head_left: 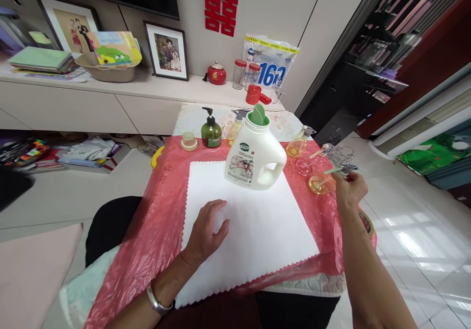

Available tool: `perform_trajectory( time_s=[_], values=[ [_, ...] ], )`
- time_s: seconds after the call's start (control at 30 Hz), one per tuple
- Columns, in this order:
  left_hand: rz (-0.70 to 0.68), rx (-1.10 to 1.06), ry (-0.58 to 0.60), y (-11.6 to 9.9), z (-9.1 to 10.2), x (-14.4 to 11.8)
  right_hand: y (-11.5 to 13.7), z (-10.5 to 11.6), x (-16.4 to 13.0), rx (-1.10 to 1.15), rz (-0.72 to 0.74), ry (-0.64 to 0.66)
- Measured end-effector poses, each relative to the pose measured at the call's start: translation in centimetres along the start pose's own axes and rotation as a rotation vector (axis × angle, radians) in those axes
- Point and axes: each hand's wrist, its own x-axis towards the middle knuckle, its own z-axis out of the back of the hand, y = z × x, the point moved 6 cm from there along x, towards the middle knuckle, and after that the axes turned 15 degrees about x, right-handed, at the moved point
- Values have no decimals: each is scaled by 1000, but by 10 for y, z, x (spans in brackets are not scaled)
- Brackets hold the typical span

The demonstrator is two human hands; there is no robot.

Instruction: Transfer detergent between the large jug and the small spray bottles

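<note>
The left hand (208,231) lies nearest, fingers spread flat and holding nothing, palm down on the white cloth (257,240) over the red plastic sheet (158,221) covering the desk. The right hand (349,189) reaches to the desk's right edge, fingers pinched on a pale green stick (333,170) above a small glass dish (321,184) of yellow liquid. A white detergent jug (253,155) stands between the hands on the cloth's far edge. Behind it stand a green pump bottle (211,132) and a spray bottle (299,145).
</note>
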Motion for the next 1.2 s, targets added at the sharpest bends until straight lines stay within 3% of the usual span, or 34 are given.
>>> perform_trajectory(
  time_s=[0.23, 0.4, 0.57, 0.8, 1.0, 1.1, 1.2],
  values=[
    [-12, 9, -25, 1, -1, -1, -13, -12, 8, -20, -29, 11],
    [3, -17, -30, 2, -1, 0, -16, -3, -1, 90, -33, 23],
    [109, -95, 58, 9, -4, 2, -7, 19, -56, 270, -59, 21],
    [299, -190, 387, 14, -15, 11, 7, 12, -156, 355, -175, 299],
    [369, -274, 562, 2, 5, 26, -2, 6, -185, 365, -258, 383],
    [474, -336, 491, 15, 18, 45, -20, -1, -188, 300, -287, 367],
    [532, -279, 270, 42, 37, 78, -28, -6, -193, 412, -225, 320]
  ],
)
